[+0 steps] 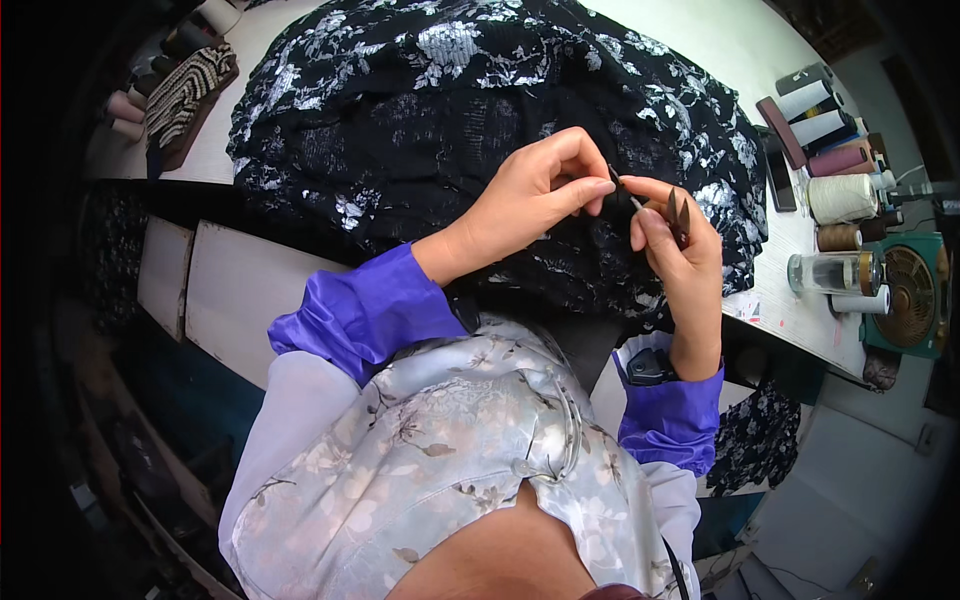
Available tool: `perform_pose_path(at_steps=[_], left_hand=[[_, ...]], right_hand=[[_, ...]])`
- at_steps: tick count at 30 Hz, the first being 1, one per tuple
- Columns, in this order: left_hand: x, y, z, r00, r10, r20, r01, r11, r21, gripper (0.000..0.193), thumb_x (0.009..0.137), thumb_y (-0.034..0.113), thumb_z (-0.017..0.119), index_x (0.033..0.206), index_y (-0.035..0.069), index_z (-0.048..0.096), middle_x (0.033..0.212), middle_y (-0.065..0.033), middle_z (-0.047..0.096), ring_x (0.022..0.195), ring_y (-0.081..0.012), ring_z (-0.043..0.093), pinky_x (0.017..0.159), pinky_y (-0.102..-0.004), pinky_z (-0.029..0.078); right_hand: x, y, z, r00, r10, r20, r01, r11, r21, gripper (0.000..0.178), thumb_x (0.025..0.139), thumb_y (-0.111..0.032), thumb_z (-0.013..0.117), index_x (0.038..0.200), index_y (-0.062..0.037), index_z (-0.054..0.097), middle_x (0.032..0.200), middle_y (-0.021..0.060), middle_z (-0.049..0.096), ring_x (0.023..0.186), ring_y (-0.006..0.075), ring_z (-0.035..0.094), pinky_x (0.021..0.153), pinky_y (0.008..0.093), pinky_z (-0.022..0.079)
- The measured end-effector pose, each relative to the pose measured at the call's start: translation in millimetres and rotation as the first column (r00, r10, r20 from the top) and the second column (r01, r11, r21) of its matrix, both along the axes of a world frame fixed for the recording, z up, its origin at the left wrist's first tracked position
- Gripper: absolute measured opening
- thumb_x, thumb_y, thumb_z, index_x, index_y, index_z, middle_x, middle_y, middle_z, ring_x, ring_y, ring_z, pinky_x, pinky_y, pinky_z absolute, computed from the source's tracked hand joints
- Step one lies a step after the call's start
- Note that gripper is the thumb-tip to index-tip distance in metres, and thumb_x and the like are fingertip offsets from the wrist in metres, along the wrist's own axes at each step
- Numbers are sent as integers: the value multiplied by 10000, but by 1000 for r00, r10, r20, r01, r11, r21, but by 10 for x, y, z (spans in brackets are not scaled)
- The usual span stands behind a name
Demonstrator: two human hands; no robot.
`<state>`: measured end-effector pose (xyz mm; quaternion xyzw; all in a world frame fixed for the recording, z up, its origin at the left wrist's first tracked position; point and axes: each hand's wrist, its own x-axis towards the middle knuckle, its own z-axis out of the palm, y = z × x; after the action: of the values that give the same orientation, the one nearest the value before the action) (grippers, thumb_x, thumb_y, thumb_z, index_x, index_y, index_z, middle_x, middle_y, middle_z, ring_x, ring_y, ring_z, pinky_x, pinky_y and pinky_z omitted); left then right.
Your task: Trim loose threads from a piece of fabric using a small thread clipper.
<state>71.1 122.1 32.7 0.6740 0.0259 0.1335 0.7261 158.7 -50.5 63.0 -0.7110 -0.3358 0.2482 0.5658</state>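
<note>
Black fabric (400,130) with silvery-white floral print lies in a large heap across the table. Over its near middle, my left hand (535,195) is closed in a pinch, thumb against index finger. What sits in that pinch is too small to make out against the dark cloth. Just to its right, my right hand (685,245) is closed round a pair of dark thread snips (679,212), pointed blades standing up from the palm. A thin, light-coloured tip (636,203) shows between its thumb and index finger. The fingertips of both hands nearly meet.
On the right of the white table (790,290) stand thread cones (840,200), a clear jar (828,273) and a green fan (910,295). A dark phone-like slab (779,180) lies beside the fabric. At far left are a striped knit piece (190,95) and more spools (125,108).
</note>
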Motion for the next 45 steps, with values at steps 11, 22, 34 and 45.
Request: perform_pose_path(at_steps=[11,22,34,45], left_hand=[[32,138,182,987,-86,-138,126,942,312,101,915,110,627,907,10,642,829,25,564,689,-21,483,598,-190,385],[69,-61,-62,980,14,200,-5,999,-42,73,970,94,533,958,23,533,1071,-142,636,966,-140,621,803,-283,529],[120,0,-73,990,55,127,-54,998,-15,85,984,94,515,981,9,512,921,-114,664,824,-129,643,787,-254,512],[12,-73,-11,987,90,133,-106,986,125,97,950,80,567,914,-9,557,856,-108,678,824,-150,682,737,-258,528]], right_hand=[[5,-31,65,993,-38,111,38,999,2,223,938,-2,526,1129,-22,638,713,-14,535,648,36,466,575,186,354],[-7,-18,24,930,-58,363,62,998,1,258,889,50,552,1111,-47,639,723,48,595,625,98,547,577,241,443],[46,-152,98,923,22,383,14,996,-90,295,855,72,557,1104,-57,650,718,76,597,612,126,564,584,255,456],[-18,-87,31,865,47,500,12,994,-113,393,761,127,571,1107,-49,631,787,81,628,662,142,616,613,271,488]])
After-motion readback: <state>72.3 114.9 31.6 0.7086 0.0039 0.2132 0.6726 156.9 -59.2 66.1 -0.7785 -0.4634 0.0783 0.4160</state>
